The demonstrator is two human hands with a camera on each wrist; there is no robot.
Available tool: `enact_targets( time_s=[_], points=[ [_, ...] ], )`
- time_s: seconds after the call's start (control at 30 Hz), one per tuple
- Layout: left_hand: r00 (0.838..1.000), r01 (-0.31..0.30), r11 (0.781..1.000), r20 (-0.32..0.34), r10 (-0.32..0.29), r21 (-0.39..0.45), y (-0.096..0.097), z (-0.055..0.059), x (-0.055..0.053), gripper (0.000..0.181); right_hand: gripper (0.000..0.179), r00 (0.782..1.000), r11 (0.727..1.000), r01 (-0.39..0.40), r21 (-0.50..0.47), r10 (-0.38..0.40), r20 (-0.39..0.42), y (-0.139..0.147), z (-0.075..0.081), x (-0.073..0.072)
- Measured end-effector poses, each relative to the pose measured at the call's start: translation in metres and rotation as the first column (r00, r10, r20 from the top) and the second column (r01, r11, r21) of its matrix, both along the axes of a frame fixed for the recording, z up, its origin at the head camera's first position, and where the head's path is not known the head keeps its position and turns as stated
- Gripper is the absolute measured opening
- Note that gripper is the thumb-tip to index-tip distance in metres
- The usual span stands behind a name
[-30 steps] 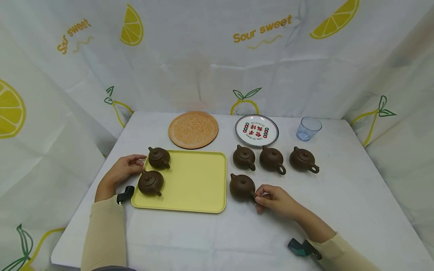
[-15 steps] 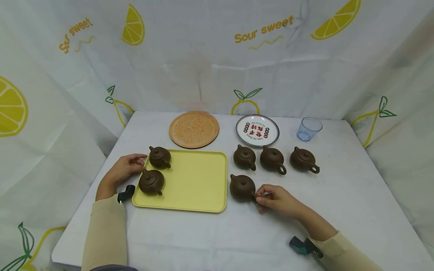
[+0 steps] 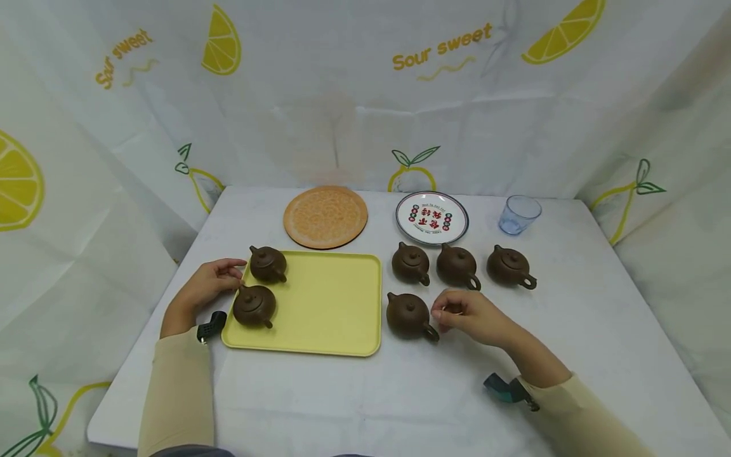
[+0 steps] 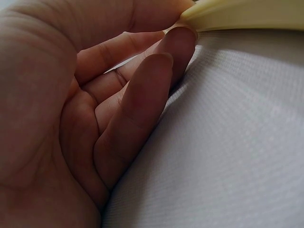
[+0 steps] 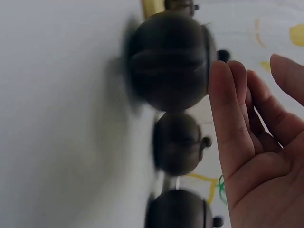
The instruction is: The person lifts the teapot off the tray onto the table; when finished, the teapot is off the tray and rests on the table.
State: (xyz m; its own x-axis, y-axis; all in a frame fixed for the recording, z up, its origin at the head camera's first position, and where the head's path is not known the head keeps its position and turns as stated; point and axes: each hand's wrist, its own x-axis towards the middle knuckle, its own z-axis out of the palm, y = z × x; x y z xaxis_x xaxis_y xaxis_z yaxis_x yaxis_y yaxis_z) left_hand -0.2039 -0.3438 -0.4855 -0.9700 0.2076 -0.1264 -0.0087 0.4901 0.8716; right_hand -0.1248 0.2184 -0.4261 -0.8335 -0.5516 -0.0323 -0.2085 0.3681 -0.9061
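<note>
My left hand [image 3: 208, 289] rests at the left edge of the yellow tray [image 3: 325, 311], its fingers loosely bent. In the left wrist view a digit of the left hand [image 4: 118, 95] touches the tray's rim [image 4: 247, 14]. Two brown teapots, a rear teapot [image 3: 267, 264] and a front teapot [image 3: 254, 306], stand along the tray's left side. Right of the tray stands another brown teapot [image 3: 408, 315]. My right hand [image 3: 476, 314] hovers just right of its handle, holding nothing. In the right wrist view the fingers of the right hand [image 5: 256, 123] look extended.
Behind that teapot stand a left teapot [image 3: 410, 263], a middle teapot [image 3: 457, 266] and a right teapot [image 3: 510, 266]. Farther back lie a round orange-brown mat [image 3: 325, 217] and a printed plate [image 3: 432, 218], with a blue glass [image 3: 519, 216] to their right.
My right hand has let go of the front teapot's handle and moved slightly up and away from it. The left hand, the tray and the teapots keep their places.
</note>
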Motion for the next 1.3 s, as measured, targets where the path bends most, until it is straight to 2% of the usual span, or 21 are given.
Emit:
enact_targets(
  time_s=[0.13,0.2,0.37,0.43,0.53,0.77,0.83,0.97,1.13,1.3],
  points=[
    [0.999,-0.020,1.000,0.032,0.019,0.014,0.002,0.006,0.002,0.054,0.013,1.000,0.995,0.016,-0.100,-0.019,-0.022,-0.026,0.010,-0.003],
    [0.999,-0.010,1.000,0.032,0.010,0.018,0.006,0.013,0.004,0.054,0.013,1.000,0.990,0.008,-0.144,-0.011,-0.021,-0.044,0.014,-0.003],
    [0.999,0.011,0.999,0.039,-0.012,0.035,0.017,0.032,0.012,0.053,0.008,0.998,0.977,-0.064,-0.202,0.063,-0.012,-0.088,0.019,-0.003],
    [0.999,0.008,0.999,0.047,-0.010,0.038,0.018,0.035,0.012,0.052,0.007,0.996,0.976,-0.094,-0.197,0.094,-0.007,-0.106,0.019,-0.003],
    [0.999,0.016,0.999,0.041,-0.018,0.046,0.017,0.033,0.011,0.052,0.006,0.993,0.979,-0.118,-0.167,0.121,0.007,-0.133,0.018,-0.004],
    [1.000,0.003,0.999,0.027,-0.004,0.038,0.002,0.006,-0.002,0.052,0.007,0.991,0.986,-0.132,-0.103,0.130,-0.025,-0.196,0.004,-0.012],
    [1.000,0.000,0.999,0.029,-0.001,0.039,0.001,0.004,-0.003,0.052,0.008,0.993,0.988,-0.117,-0.096,0.115,-0.027,-0.212,-0.001,-0.013],
    [0.999,0.004,0.998,0.035,-0.006,0.060,0.003,0.006,0.000,0.052,0.011,0.998,0.996,-0.055,-0.076,0.055,0.000,-0.241,-0.010,-0.012],
    [0.999,0.007,0.999,0.040,-0.009,0.047,0.011,0.020,0.005,0.051,0.016,0.999,1.000,0.017,-0.018,-0.016,0.038,-0.268,-0.020,-0.010],
    [0.999,0.000,1.000,0.034,-0.001,0.029,0.008,0.014,0.003,0.052,0.023,0.999,0.995,0.045,0.088,-0.045,0.005,-0.282,-0.026,-0.011]
  ],
)
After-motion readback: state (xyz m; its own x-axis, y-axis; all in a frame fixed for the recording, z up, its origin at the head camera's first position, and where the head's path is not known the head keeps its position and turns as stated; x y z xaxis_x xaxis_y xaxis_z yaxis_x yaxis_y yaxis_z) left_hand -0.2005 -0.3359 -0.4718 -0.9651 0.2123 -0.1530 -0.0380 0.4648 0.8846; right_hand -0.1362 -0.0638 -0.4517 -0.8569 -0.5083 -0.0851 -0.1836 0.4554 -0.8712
